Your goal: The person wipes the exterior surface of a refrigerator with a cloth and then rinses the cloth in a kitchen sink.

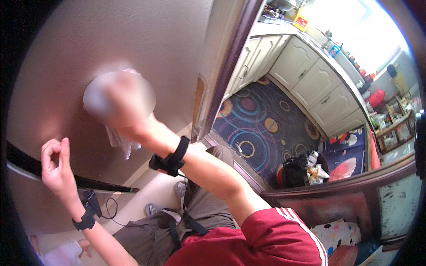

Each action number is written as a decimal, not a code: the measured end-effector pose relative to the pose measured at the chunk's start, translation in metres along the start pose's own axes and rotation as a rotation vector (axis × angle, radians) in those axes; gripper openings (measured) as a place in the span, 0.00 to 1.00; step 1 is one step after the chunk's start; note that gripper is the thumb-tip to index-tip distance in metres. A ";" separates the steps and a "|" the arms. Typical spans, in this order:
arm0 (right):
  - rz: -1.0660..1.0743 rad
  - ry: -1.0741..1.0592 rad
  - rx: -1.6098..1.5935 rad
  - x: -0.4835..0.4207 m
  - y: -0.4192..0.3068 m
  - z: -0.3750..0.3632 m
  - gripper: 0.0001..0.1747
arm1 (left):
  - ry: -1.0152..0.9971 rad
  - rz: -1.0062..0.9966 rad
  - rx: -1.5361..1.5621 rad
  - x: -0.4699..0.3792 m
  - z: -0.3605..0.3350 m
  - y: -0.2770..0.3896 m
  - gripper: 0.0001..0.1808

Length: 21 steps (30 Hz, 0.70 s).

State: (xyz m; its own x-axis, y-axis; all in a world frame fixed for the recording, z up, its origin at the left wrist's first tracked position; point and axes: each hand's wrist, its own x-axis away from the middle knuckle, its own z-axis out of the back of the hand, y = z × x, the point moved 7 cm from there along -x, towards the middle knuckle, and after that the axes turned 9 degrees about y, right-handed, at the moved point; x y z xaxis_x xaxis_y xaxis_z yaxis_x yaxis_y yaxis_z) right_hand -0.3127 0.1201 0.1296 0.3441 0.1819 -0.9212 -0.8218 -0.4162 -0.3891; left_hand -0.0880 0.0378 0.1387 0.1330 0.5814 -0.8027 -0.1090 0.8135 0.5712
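My right hand [124, 99], partly hidden by a blurred oval patch, presses a whitish cloth [116, 141] against a large grey-brown door [139, 36], which looks like a refrigerator's. The cloth's loose end hangs below my wrist. To the left, my left hand [58, 166] is raised with its fingers curled in and the thumb upright; nothing shows in it. It is in front of a dark horizontal strip [96, 181] across the door. Both wrists wear black straps with small devices.
A dark-framed doorway [229, 63] opens right onto a kitchen with white cabinets [319, 76] and a patterned floor mat [263, 123]. A black bag [293, 173] lies by the threshold. A spotted cushion [336, 234] is at lower right. Part of another person [63, 252] shows at lower left.
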 end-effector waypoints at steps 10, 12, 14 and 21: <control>0.105 -0.099 0.114 0.017 -0.010 -0.004 0.26 | 0.028 -0.189 -0.074 -0.005 -0.008 0.024 0.11; 0.132 -0.087 0.204 0.002 -0.003 0.009 0.26 | 0.028 -0.171 -0.027 -0.006 -0.009 0.025 0.11; 0.111 0.068 0.225 -0.016 -0.001 0.018 0.25 | 0.036 -0.153 -0.001 -0.006 -0.005 0.023 0.12; 0.141 -0.138 0.195 0.016 -0.018 -0.003 0.21 | 0.047 -0.232 0.050 -0.005 0.000 0.015 0.10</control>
State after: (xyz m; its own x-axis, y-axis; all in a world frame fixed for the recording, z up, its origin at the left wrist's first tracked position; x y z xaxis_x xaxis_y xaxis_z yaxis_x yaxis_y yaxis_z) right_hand -0.2908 0.1274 0.1222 0.1655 0.2596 -0.9514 -0.9336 -0.2696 -0.2360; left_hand -0.0900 0.0474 0.1514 0.1030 0.3791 -0.9196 -0.0321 0.9253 0.3778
